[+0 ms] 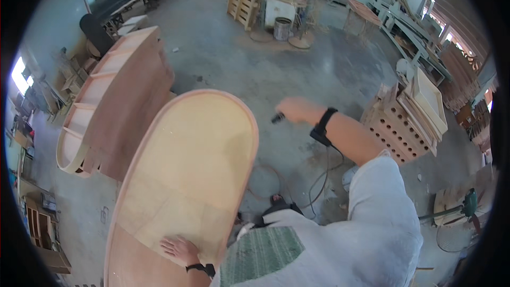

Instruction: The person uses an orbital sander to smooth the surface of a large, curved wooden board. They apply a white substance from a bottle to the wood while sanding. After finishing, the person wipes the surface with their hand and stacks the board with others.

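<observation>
A long wooden panel with a rounded end and a raised pinkish rim [256, 137] lies before me. Inside that rim is a pale yellow sheet [196, 149], and pinker wood shows beyond its near edge. My left hand [180, 248] rests flat on the sheet close to this edge, fingers spread, holding nothing. Out to the right of the rounded end, my right hand [300, 110] is raised off the panel, closed and blurred. A short dark object [277, 118] sticks out of its fist; its kind cannot be made out.
Left of the panel stands a similar wooden frame with ribs [127, 101]. At right is a stack of wooden pieces with drilled holes [396, 133]. A hose [321, 186] curls on the floor by my feet. Further off are a metal bucket [282, 28] and a green fan [469, 202].
</observation>
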Available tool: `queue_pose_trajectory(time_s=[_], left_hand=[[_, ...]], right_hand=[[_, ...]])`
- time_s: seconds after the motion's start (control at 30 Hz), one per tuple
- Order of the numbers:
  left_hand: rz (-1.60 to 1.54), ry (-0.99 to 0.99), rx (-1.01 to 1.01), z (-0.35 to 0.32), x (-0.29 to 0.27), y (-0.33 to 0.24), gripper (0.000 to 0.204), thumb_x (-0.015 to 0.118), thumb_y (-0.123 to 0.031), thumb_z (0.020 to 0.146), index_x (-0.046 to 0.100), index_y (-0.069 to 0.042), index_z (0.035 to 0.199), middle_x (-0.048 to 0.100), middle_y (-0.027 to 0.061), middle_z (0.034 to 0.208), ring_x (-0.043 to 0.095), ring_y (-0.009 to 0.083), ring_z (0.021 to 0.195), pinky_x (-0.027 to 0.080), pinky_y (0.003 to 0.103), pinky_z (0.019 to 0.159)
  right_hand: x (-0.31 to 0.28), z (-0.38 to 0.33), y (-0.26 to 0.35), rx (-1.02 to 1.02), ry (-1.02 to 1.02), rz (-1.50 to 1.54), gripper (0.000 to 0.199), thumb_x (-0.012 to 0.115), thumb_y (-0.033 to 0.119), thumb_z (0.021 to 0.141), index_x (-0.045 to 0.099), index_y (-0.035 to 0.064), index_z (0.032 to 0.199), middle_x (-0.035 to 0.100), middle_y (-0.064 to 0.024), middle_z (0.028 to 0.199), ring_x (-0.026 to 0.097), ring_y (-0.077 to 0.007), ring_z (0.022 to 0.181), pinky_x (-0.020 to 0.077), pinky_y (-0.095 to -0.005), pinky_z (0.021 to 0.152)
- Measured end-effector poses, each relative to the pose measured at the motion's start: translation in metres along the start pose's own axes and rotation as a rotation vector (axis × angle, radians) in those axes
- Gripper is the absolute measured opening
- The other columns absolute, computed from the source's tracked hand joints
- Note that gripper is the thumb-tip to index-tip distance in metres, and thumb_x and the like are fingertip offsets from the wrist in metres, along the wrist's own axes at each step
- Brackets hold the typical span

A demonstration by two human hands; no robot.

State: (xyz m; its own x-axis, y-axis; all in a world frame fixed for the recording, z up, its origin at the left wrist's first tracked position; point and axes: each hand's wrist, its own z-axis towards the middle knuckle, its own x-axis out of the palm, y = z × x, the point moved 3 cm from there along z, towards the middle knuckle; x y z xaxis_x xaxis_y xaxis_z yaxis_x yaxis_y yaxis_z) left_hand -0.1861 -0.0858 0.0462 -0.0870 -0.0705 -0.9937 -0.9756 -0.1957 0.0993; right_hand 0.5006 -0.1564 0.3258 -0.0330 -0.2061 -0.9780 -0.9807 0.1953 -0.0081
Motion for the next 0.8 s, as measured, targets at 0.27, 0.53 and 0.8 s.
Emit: queue_pose_trajectory(time_s=[0.27, 0.53, 0.8], left_hand=[[0.014, 0.021, -0.047, 0.006, 0.010, -0.002, 0.077, 0.034, -0.052, 0.115, 0.027, 0.001, 0.171, 0.020, 0.0260, 0.179, 0.017, 0.0405, 0.167, 0.018, 0.056, 0.134], [0.400, 0.345, 0.239, 0.006, 0.012, -0.048, 0.074, 0.039, -0.048, 0.113, 0.034, 0.003, 0.167, 0.019, 0.0262, 0.180, 0.020, 0.0483, 0.165, 0.020, 0.065, 0.130], [0.254, -0.163, 0.357, 0.018, 0.080, 0.018, 0.061, 0.060, -0.038, 0.100, 0.059, 0.002, 0.147, 0.050, 0.0293, 0.161, 0.038, 0.0480, 0.154, 0.023, 0.064, 0.129]], right_hand=[[-0.015, -0.001, -0.022, -0.034, -0.881, 0.780, 0.033, 0.052, -0.016, 0.080, 0.069, 0.0057, 0.098, 0.076, -0.0144, 0.098, 0.072, -0.0330, 0.097, 0.0549, -0.0374, 0.090], [0.028, 0.024, -0.042, 0.182, -1.018, 1.024, 0.031, 0.057, -0.016, 0.079, 0.075, 0.0043, 0.094, 0.075, -0.0062, 0.091, 0.068, -0.0167, 0.092, 0.0535, -0.0327, 0.085], [0.024, 0.066, -0.053, -0.034, -1.009, 1.117, 0.021, 0.068, 0.000, 0.097, 0.075, 0.0055, 0.116, 0.078, -0.0075, 0.116, 0.072, -0.0230, 0.107, 0.0575, -0.0379, 0.095]])
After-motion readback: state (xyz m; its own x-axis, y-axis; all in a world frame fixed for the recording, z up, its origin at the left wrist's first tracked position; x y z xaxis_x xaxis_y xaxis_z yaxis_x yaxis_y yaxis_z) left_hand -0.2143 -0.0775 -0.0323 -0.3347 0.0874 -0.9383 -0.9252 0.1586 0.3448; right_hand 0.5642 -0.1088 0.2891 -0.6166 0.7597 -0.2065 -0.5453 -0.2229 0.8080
